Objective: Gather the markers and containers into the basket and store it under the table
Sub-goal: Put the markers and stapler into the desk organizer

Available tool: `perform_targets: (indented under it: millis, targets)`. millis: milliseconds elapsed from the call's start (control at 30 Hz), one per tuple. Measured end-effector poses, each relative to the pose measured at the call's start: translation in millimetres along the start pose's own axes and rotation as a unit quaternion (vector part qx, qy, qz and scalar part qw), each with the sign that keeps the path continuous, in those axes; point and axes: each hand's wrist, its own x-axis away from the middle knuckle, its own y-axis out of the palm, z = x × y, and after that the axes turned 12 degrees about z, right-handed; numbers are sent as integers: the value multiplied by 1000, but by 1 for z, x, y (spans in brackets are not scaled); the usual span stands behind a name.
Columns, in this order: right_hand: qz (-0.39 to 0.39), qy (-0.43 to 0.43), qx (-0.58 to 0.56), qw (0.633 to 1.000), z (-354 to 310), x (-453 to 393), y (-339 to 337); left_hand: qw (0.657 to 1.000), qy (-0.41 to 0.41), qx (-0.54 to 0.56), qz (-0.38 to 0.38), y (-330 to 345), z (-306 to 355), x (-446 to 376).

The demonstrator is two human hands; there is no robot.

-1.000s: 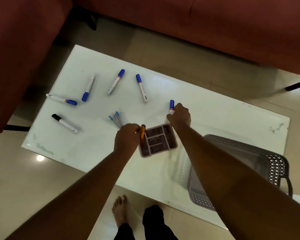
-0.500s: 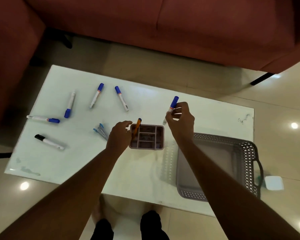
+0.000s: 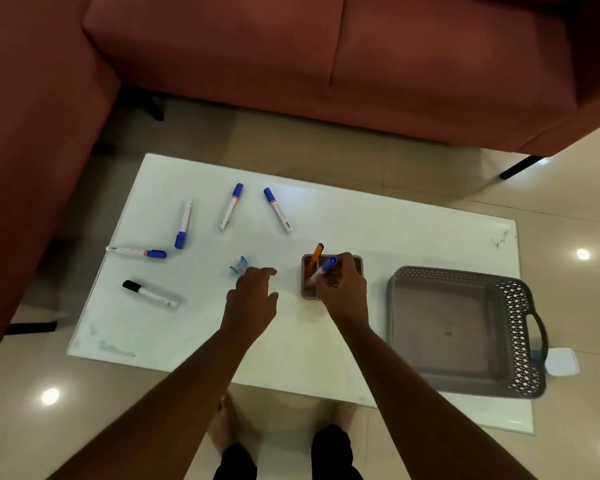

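Right hand [image 3: 342, 285], grip clamped on blue marker [image 3: 323, 269], over holder [image 3: 307, 292]; left hand [image 3: 252, 294], grip apart, on counter [image 3: 413, 237].

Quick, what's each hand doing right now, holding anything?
Left hand: open, holding nothing.
Right hand: closed on a blue-capped marker, over the divided holder.

Both forearms are bare up to the bottom edge of the picture, with no sleeve, watch or ring in sight. The left hand [image 3: 252, 299] and the right hand [image 3: 343, 289] are bare too, without gloves. Below the table edge, black trousers [image 3: 331, 452] cover the legs, and a bare foot [image 3: 222, 424] shows on the floor.
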Motion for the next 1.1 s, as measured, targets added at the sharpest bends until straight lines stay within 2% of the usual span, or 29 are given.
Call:
perform_targets:
  millis: [133, 233, 400, 467, 567, 667, 933, 1100]
  targets:
    - [-8, 8, 24, 1000, 11, 3, 8, 1000, -14, 3, -10, -4, -21, 6]
    - [16, 18, 17, 1000, 10, 5, 9, 999, -29, -2, -20, -9, -32, 5]
    - [77, -63, 88, 991, -16, 14, 14, 999, -34, -42, -7, -23, -47, 2]
    - [45, -133, 117, 983, -29, 20, 30, 998, -38, -51, 0, -31, -59, -1]
    - [-69, -210, 143, 965, -44, 27, 62, 997, -47, -69, 8, -40, -81, -6]
    - [-137, -239, 192, 942, -50, 27, 103, 995, -65, -77, 7, -47, -110, -6]
    - [-217, -203, 335, 894, -35, 12, 185, 994, -91, -52, -22, -47, -166, 4]
    - [-206, -253, 386, 863, -20, 26, 184, 994, -92, -32, -41, -42, -174, 11]
